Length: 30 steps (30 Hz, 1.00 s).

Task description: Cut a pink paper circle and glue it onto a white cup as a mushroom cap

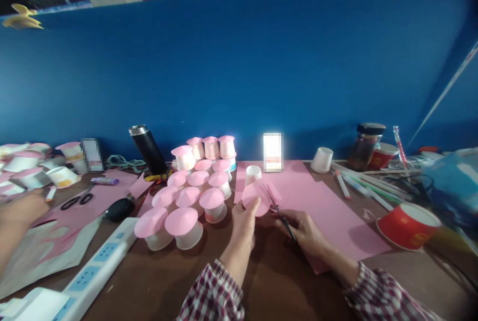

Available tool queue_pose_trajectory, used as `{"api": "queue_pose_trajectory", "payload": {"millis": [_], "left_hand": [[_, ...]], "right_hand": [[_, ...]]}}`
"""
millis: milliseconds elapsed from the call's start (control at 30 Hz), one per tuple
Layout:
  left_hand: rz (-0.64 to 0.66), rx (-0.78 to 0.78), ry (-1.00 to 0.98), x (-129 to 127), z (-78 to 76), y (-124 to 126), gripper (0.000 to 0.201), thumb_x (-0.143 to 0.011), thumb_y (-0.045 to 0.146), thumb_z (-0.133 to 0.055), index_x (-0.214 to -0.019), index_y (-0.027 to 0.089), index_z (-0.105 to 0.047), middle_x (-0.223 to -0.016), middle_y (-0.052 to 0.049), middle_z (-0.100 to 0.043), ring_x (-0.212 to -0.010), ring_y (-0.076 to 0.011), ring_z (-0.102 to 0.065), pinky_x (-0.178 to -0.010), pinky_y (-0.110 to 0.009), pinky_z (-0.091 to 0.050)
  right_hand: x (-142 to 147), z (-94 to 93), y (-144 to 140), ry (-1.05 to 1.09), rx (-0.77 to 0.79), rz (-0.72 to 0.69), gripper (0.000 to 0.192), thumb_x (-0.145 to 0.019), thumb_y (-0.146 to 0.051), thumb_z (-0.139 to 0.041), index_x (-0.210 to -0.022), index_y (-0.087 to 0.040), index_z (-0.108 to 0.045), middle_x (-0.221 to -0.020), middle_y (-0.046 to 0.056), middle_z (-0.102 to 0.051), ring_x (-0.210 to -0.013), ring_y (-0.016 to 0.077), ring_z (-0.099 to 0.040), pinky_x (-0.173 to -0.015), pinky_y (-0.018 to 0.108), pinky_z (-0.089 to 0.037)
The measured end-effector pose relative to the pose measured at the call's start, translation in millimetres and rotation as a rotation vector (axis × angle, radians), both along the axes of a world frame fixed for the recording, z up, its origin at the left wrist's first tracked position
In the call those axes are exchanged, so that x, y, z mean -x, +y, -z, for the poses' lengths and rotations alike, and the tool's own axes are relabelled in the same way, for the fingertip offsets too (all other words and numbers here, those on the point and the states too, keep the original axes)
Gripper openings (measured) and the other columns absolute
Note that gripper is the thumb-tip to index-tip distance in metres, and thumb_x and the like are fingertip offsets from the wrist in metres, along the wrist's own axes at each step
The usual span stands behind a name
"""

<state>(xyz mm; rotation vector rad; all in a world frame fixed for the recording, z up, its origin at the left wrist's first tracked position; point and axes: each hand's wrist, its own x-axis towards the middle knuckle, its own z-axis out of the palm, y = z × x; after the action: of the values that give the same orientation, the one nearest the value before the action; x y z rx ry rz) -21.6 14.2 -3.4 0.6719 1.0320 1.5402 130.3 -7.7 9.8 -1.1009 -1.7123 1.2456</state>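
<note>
Left hand: the left hand [244, 219] pinches a thin, round pink paper disc [251, 197], thumb on top.
Right hand: the right hand [304, 234] is closed around slim dark metal scissors [287, 226], blades at the disc's right edge; whether they are cutting I cannot tell.
Beyond the disc: a smooth white paper cup [253, 174] just behind it; flat pink paper sheets [343, 214] spread behind and right of the right hand.
Left of the left hand: crowded paper cups with shallow pink cone tops [181, 221], then a white plastic power strip [87, 273] on the brown desk [149, 286].
Far left: another person's hand [28, 209], blurred.
Right of the right hand: a glossy red paper cup [403, 226] lying tipped, its yellowish mark too blurred to read.
</note>
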Motion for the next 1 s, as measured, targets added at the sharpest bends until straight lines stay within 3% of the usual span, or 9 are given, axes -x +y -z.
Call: {"api": "queue_pose_trajectory", "payload": {"millis": [500,767,1000], "left_hand": [[-0.039,0.035,0.004,-1.7,0.5,2.6,0.039,-0.060,0.032,-0.076,-0.088,0.007,-0.068,-0.069,-0.009,-0.070,-0.058,-0.0175,-0.064,-0.057,-0.028,-0.048],[-0.012,0.014,0.014,-1.7,2.3,0.4,0.041,-0.058,0.035,-0.077,-0.086,0.006,-0.069,-0.071,-0.011,-0.070,-0.060,-0.0174,-0.063,-0.060,-0.029,-0.048],[0.032,0.002,0.030,-2.4,3.1,-0.9,0.038,-0.062,0.036,-0.075,-0.085,0.006,-0.069,-0.073,-0.011,-0.071,-0.063,-0.0185,-0.064,-0.062,-0.030,-0.048]], "right_hand": [[-0.1,1.8,1.0,-0.013,-0.011,0.002,0.031,-0.078,-0.042,-0.064,-0.087,-0.013,-0.070,-0.062,0.000,-0.060,-0.056,0.0119,-0.051,-0.048,0.021,-0.039],[0.0,-0.9,-0.3,-0.002,-0.019,-0.004,0.033,-0.077,-0.046,-0.063,-0.084,-0.014,-0.070,-0.067,0.002,-0.064,-0.064,0.0162,-0.057,-0.054,0.023,-0.044],[-1.0,1.0,0.6,0.030,-0.010,-0.029,0.038,-0.078,-0.045,-0.062,-0.100,-0.015,-0.069,-0.081,0.005,-0.069,-0.071,0.0190,-0.061,-0.054,0.023,-0.046]]}}
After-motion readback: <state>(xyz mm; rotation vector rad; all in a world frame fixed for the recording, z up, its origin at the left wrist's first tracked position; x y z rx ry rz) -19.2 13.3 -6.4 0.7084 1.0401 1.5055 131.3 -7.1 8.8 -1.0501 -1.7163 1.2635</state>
